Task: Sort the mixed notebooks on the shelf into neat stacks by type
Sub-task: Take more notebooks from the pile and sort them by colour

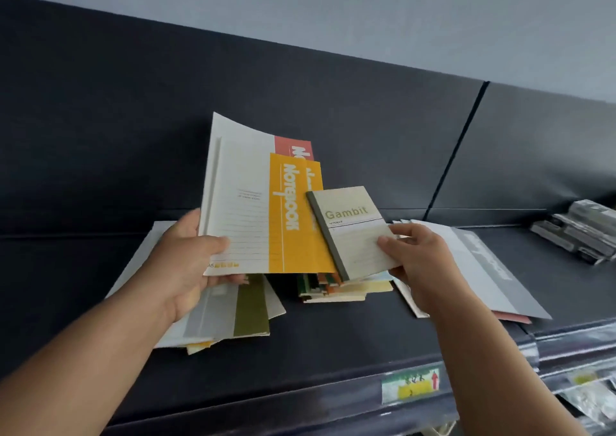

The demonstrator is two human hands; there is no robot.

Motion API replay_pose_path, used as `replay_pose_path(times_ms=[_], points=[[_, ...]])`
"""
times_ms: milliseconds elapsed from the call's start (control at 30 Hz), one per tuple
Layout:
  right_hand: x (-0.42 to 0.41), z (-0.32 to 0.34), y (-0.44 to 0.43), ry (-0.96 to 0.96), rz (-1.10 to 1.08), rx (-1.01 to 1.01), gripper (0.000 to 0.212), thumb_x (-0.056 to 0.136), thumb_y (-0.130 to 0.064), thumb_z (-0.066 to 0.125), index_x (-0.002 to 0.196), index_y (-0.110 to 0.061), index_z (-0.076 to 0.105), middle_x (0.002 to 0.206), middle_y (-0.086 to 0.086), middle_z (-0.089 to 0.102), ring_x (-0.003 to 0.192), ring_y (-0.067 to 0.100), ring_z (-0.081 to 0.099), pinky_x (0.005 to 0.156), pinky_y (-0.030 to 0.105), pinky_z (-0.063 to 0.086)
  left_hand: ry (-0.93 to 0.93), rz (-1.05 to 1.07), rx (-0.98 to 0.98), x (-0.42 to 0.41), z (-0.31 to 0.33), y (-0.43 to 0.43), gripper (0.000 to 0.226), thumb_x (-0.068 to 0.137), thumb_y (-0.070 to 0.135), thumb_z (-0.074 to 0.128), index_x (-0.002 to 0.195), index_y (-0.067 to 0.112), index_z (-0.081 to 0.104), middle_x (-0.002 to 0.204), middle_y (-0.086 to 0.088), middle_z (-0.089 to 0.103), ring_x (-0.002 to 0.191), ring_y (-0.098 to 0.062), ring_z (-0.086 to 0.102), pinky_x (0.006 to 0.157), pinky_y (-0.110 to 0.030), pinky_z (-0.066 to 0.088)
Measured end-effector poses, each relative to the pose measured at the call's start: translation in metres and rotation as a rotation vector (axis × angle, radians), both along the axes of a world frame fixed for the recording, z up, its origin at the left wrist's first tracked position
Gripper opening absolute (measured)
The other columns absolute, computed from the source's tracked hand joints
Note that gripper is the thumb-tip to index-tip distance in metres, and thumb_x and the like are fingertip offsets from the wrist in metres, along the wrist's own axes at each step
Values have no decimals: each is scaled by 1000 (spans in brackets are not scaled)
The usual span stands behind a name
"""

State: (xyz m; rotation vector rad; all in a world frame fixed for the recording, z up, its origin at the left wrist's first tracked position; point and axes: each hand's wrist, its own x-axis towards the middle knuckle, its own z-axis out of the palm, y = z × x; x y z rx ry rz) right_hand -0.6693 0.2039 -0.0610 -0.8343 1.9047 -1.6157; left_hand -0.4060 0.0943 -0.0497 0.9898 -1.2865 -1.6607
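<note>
My left hand grips a fan of large thin notebooks by their lower left edge, tilted up off the shelf; the front ones have yellow bands reading "Notebook", one behind has a red band. My right hand holds a small beige "Gambit" notebook with a grey spine by its right edge, overlapping the fan's lower right. Below them on the dark shelf lie a loose pile of large notebooks on the left, a stack of small notebooks in the middle and flat grey-banded notebooks on the right.
A dark back panel rises behind the shelf. Wrapped dark packets are stacked at the far right. The shelf's front rail carries a price label, and bagged goods show on the level below.
</note>
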Motion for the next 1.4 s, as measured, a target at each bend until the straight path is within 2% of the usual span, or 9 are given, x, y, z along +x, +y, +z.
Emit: replay_pose_path(times_ms=[167,367,533,733,800,867,1000,1200,1400], points=[[-34,-18,-23,205,69,136,24,84,-19,73,105,-16,63,96,5,68,85,21,68,78,40,57,-38,156,-37,-12,-3,22,38,94,-5,48,106,28,62,95,-1,72,83,-25,68,56,-36,57],[-48,-24,-27,464,150,227,16,84,-29,70,93,-22,59,90,-6,65,84,17,62,67,31,46,-57,288,-54,-23,-13,50,42,94,-7,48,100,31,65,88,2,75,77,-24,70,55,-35,55],[-55,-27,-29,512,194,290,14,84,-32,64,89,-21,56,80,-9,61,74,13,59,57,27,39,-12,365,-5,-27,-10,65,41,93,-6,48,106,29,64,88,1,76,77,-23,71,49,-30,56],[-53,-28,-28,631,176,213,19,87,-41,61,90,-22,61,99,-5,59,92,18,57,76,33,47,-13,334,-26,-41,-3,73,41,93,-6,49,108,28,65,89,1,76,70,-19,73,54,-32,59],[-43,-15,-27,532,194,14,20,91,-41,58,99,-23,63,102,-6,61,98,15,58,85,38,51,-4,314,-26,-46,-2,75,39,93,-6,50,110,26,65,90,-1,76,71,-20,74,52,-32,59],[-27,4,-22,231,321,-86,23,94,-42,55,108,-25,60,103,-9,64,95,12,63,87,40,55,13,292,-16,-50,-1,75,37,93,-5,51,113,24,64,94,-3,76,76,-24,73,51,-31,57],[1,21,-19,-430,622,81,26,92,-33,63,114,-20,58,107,1,72,97,25,70,81,44,59,35,233,-30,-56,5,75,38,94,-3,51,113,27,64,96,-2,75,77,-22,74,52,-31,55],[12,10,-21,-403,623,39,19,95,-12,60,109,-25,61,99,-1,76,90,24,73,70,43,60,4,225,-60,-43,11,71,27,95,8,54,117,22,62,98,-3,75,83,-22,73,56,-31,56],[26,6,-19,-385,572,-7,24,96,-8,57,111,-26,61,103,0,75,92,28,72,76,52,59,39,261,44,-28,11,64,23,103,20,43,104,27,64,99,-5,75,87,-25,73,60,-39,59]])
